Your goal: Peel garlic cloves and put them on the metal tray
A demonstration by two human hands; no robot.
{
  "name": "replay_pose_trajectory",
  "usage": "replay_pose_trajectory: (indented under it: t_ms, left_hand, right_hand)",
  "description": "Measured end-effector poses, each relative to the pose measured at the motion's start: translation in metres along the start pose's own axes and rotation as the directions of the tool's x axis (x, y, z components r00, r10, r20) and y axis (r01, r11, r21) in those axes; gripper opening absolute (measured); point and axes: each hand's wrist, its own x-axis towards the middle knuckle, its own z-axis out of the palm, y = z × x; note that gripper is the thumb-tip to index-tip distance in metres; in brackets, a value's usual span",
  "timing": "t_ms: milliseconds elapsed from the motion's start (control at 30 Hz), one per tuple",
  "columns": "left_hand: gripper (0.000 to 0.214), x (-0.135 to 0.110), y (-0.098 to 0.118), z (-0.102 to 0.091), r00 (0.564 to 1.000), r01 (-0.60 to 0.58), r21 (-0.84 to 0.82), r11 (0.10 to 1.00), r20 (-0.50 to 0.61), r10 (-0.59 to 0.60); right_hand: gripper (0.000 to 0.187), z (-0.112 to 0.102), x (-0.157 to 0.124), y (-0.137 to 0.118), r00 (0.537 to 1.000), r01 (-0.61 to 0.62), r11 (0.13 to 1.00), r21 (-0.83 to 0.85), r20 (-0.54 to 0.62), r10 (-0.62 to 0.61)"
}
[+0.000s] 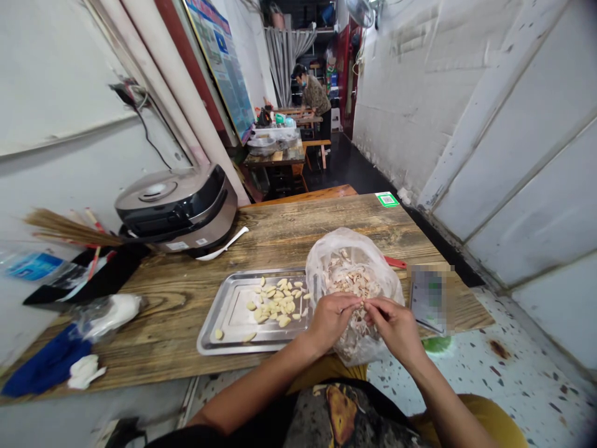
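My left hand (330, 318) and my right hand (392, 325) meet fingertip to fingertip, both pinching a small garlic clove (362, 302) that is mostly covered by the fingers. Below them a clear plastic bag (321, 249) stands open at the table's edge, with papery garlic skins (352, 280) inside. Left of the bag lies a shallow metal tray (224, 311), its right end partly hidden by the bag and my left hand. Many peeled garlic cloves (275, 303) are spread on the tray, mostly on its right half.
A rice cooker (175, 208) and a white spoon (224, 244) sit beyond the tray. A red handle (395, 262) pokes out behind the bag, beside a blurred flat object (426, 298). Leftward lie a blue cloth (49, 364) and crumpled tissue (85, 371). Another person (316, 96) bends over a far table.
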Motion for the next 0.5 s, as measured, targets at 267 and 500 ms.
replay_pose_trajectory:
  t_ms: [267,500]
  left_hand:
    - [0.023,0.002,-0.005,-0.007,0.986,-0.044,0.004,0.999,0.162,0.043]
    - [0.022,0.005,-0.004,-0.012,0.961,-0.076,0.023,0.997,0.268,0.067]
  right_hand:
    - [0.022,-0.004,-0.003,0.003,0.992,0.088,0.988,-0.123,0.100,-0.076]
    - [0.020,-0.005,-0.008,-0.004,0.985,0.134,0.963,-0.235,0.141,-0.102]
